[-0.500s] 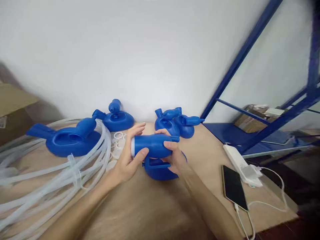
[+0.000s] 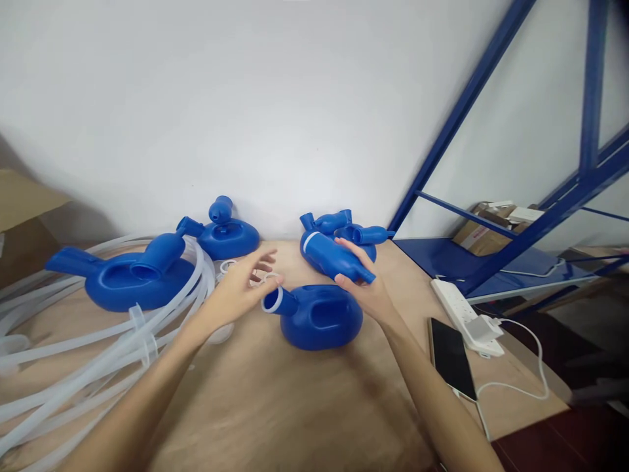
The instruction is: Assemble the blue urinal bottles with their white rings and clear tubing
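Note:
A blue plastic urinal bottle (image 2: 319, 331) lies on the table in front of me. Its angled neck points left and has a white ring at the mouth. My right hand (image 2: 368, 292) is wrapped around the narrow end of a blue bottle-shaped spout piece (image 2: 331, 257), held above and behind the bottle. A white band circles the wide end of that piece, which points to the back left. Beside the bottle's mouth is my left hand (image 2: 243, 288), fingers apart and holding nothing; its thumb is close to the rim, and I cannot tell whether they touch.
Coiled clear tubing (image 2: 98, 364) covers the table's left side, near another blue bottle (image 2: 128, 288). More blue bottles with spout pieces stand along the wall. Loose white rings (image 2: 227, 265) lie behind my left hand. A phone (image 2: 451, 357) and power strip (image 2: 459, 311) are at right.
My left hand has let go of the spout piece and moved left to the bottle's mouth. My right hand has carried the piece back and right, tilting it and uncovering the bottle.

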{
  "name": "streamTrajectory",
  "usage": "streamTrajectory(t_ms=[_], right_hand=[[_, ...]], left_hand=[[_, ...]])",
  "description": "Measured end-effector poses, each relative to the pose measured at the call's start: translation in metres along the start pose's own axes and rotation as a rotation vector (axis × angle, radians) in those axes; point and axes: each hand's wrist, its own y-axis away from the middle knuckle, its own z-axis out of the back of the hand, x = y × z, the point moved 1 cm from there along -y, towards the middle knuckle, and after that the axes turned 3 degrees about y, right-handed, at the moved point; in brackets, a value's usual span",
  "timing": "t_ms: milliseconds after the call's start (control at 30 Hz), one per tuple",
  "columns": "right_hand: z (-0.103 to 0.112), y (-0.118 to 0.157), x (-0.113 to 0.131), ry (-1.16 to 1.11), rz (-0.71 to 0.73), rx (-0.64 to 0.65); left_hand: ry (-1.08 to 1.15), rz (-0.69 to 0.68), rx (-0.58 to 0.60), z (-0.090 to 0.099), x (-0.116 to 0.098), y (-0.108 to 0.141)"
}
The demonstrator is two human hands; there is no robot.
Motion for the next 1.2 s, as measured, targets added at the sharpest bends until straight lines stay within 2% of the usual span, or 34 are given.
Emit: streamTrajectory(t_ms=[100, 133, 200, 300, 367, 433, 533, 600, 767, 967, 1100, 1200], right_hand=[[-0.009, 0.012, -0.031, 0.163, 0.034, -0.034], [-0.013, 0.014, -0.039, 0.191, 0.019, -0.023], [-0.019, 0.016, -0.051, 0.217, -0.021, -0.059], [-0.024, 0.011, -0.058, 0.179, -0.065, -0.247], [-0.027, 0.005, -0.058, 0.153, -0.065, -0.301], [-0.031, -0.001, -0.056, 0.159, -0.048, -0.232], [-0.038, -0.003, -0.052, 0.205, -0.052, -0.036], [-0.039, 0.000, -0.049, 0.239, -0.052, 0.015], [-0.030, 0.026, -0.040, 0.324, 0.052, -0.113], [-0.012, 0.053, -0.037, 0.426, 0.105, -0.126], [-0.007, 0.052, -0.050, 0.386, 0.021, -0.070], [-0.006, 0.053, -0.068, 0.406, -0.109, -0.028]], left_hand=[[-0.159, -0.114, 0.355, 0.000, 0.003, 0.000], [-0.192, -0.144, 0.425, -0.001, 0.004, 0.000], [-0.223, -0.158, 0.471, -0.003, 0.004, 0.000], [-0.225, -0.145, 0.453, -0.006, 0.006, -0.002], [-0.210, -0.149, 0.441, -0.006, 0.007, -0.003], [-0.188, -0.161, 0.438, -0.006, 0.008, -0.004], [-0.168, -0.162, 0.443, -0.005, 0.007, -0.004], [-0.182, -0.156, 0.442, -0.006, 0.006, -0.004], [-0.271, -0.167, 0.399, -0.008, 0.011, -0.003], [-0.292, -0.174, 0.368, -0.015, 0.019, -0.003], [-0.352, -0.155, 0.299, -0.016, 0.014, 0.000], [-0.516, -0.055, 0.232, 0.006, 0.013, 0.021]])
